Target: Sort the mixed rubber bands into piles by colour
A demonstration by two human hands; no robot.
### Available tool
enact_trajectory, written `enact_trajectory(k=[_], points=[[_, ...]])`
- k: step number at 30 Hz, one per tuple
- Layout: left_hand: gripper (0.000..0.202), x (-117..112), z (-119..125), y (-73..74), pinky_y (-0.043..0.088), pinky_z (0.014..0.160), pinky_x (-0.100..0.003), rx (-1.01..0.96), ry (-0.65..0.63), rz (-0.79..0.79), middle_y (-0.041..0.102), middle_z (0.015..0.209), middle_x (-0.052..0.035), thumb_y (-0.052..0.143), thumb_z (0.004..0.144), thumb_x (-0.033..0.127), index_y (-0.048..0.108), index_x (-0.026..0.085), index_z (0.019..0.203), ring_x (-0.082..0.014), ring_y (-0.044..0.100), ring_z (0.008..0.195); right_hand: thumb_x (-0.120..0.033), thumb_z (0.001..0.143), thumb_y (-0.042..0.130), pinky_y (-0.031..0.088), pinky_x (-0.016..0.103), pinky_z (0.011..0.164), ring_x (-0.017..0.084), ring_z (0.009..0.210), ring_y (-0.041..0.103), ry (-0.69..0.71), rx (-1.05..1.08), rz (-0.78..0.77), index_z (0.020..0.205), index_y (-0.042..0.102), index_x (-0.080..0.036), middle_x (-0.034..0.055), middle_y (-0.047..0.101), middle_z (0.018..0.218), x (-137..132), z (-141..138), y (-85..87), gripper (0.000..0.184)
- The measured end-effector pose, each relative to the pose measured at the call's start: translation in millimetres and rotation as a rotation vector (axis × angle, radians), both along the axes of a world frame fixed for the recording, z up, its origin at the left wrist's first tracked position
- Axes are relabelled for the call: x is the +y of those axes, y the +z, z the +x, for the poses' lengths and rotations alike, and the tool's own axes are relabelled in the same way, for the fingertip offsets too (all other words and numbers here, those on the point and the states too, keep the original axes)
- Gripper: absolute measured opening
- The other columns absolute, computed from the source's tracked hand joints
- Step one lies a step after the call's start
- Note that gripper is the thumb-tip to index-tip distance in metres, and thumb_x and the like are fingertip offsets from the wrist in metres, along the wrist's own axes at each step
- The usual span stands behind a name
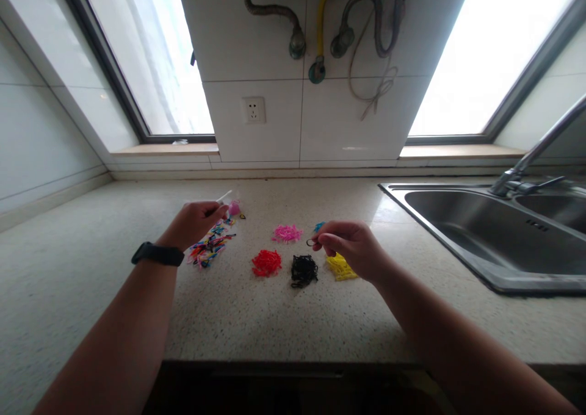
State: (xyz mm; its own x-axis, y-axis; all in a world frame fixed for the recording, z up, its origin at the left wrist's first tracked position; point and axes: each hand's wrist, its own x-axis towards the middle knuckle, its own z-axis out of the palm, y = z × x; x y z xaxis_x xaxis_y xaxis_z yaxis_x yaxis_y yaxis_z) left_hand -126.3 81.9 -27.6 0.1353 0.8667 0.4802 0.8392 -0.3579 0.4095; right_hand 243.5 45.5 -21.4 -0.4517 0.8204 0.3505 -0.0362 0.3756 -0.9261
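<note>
Stone counter (284,323) with coloured band piles (266,262) beside steel sink (439,235)

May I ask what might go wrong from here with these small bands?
The dark band pinched by the fingers of the right hand is tiny; if it slips, it could drop into the yellow pile or the black pile nearby. The right hand partly covers the yellow pile and might scatter it.

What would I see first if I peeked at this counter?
Bright little heaps of tiny rubber bands on the countertop: pink heap, red heap, black heap, yellow heap, and a mixed heap to their left. The right hand pinches one dark band above them; the left hand grips a thin pale stick by the mixed heap.
</note>
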Motion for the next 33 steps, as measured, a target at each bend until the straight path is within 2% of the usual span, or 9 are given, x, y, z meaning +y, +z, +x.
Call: enact_trajectory(k=[6,10,13,17,21,33], points=[[0.042,0.8,-1.2,-0.8,0.029,0.048,-0.023,0.009,-0.005,0.003,0.058,0.053,0.0016,0.053,0.092,0.049,0.072,0.017,0.074,-0.0112,0.044,0.049,-0.047,0.084,0.072,0.044,0.025,0.054,0.009,0.057,0.053,-0.013,-0.06,0.049,0.082,0.077,-0.018,0.0038,0.071,0.071,1.4,2.3,-2.4,0.029],[0.042,1.6,-1.7,-1.6,0.031,0.05,-0.022,0.015,-0.031,0.01,0.058,0.054,0.0022,0.052,0.093,0.049,0.073,0.016,0.076,-0.011,0.045,0.05,-0.044,0.087,0.07,0.043,0.026,0.058,0.01,0.061,0.055,-0.06,-0.294,0.27,0.085,0.077,-0.018,0.0031,0.071,0.073,4.0,7.2,-4.1,0.027],[0.043,1.4,-1.0,-1.2,0.032,0.05,-0.022,0.012,-0.036,-0.004,0.058,0.055,0.0025,0.052,0.093,0.05,0.073,0.016,0.076,-0.0108,0.045,0.051,-0.04,0.092,0.066,0.042,0.026,0.061,0.011,0.063,0.055,-0.036,-0.527,0.456,0.089,0.077,-0.019,0.002,0.07,0.075,6.7,9.9,-5.1,0.024],[0.044,0.5,0.5,0.0,0.033,0.052,-0.022,0.006,-0.023,-0.037,0.059,0.056,0.0025,0.052,0.093,0.051,0.073,0.017,0.076,-0.011,0.046,0.052,-0.032,0.095,0.064,0.044,0.029,0.074,0.014,0.078,0.062,0.016,-0.735,0.618,0.093,0.076,-0.02,0.0035,0.073,0.086,10.7,8.8,-9.5,0.018],[0.045,0.9,0.4,0.0,0.034,0.053,-0.023,0.016,-0.034,-0.034,0.059,0.057,0.0024,0.052,0.093,0.052,0.073,0.016,0.076,-0.0113,0.047,0.053,-0.029,0.095,0.064,0.045,0.029,0.077,0.015,0.085,0.064,0.054,-0.761,0.65,0.096,0.075,-0.02,0.0039,0.073,0.092,11.1,2.6,-14.0,0.015],[0.045,3.5,0.5,-3.4,0.031,0.052,-0.023,0.049,-0.035,-0.022,0.053,0.053,0.0035,0.049,0.094,0.05,0.072,0.015,0.075,-0.0111,0.044,0.053,-0.026,0.094,0.064,0.045,0.027,0.078,0.016,0.087,0.064,0.091,-0.758,0.654,0.099,0.077,-0.022,0.0034,0.072,0.094,11.6,-6.2,-22.2,0.014]])
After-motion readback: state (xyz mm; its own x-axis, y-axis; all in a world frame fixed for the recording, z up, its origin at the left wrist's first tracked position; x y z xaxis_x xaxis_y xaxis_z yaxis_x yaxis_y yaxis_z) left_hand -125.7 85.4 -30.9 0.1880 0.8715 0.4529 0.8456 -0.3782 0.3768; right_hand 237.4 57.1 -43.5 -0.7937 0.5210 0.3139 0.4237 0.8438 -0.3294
